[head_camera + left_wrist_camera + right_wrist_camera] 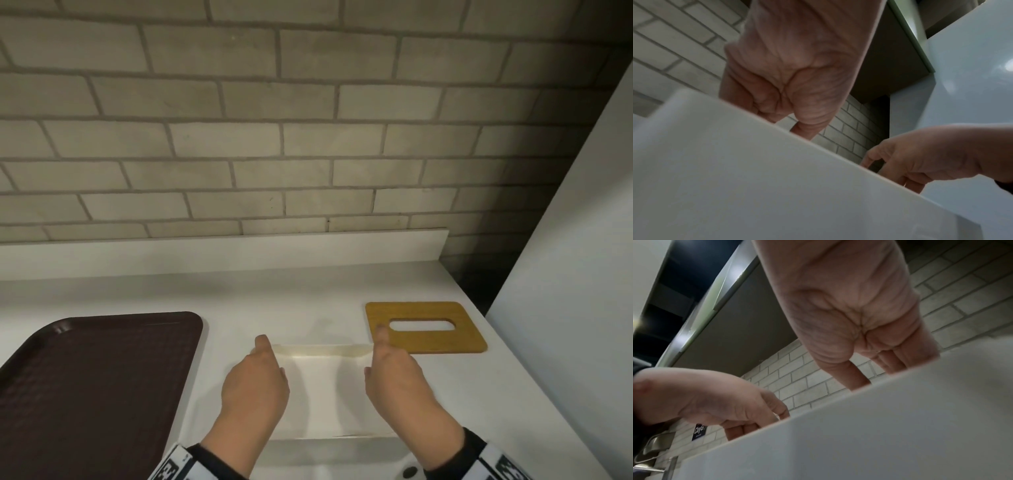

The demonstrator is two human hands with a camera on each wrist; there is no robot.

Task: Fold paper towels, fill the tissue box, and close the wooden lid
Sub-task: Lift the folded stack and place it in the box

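At nine o'clock on the white surface (308,294) we see a dark brown rectangular plastic tray (92,383). At the centre stands the white rectangular tissue box (318,394), open-topped, with white folded paper towels inside. Our left hand (255,387) reaches over the box's left end, fingers dipping below the rim; whether its grip pinches the paper we cannot tell. Our right hand (394,380) does likewise at the right end, its grip equally hidden behind the box wall in both wrist views. At two o'clock, just beside the box, the light wooden rounded-corner lid (428,339) with an oval slot lies flat.
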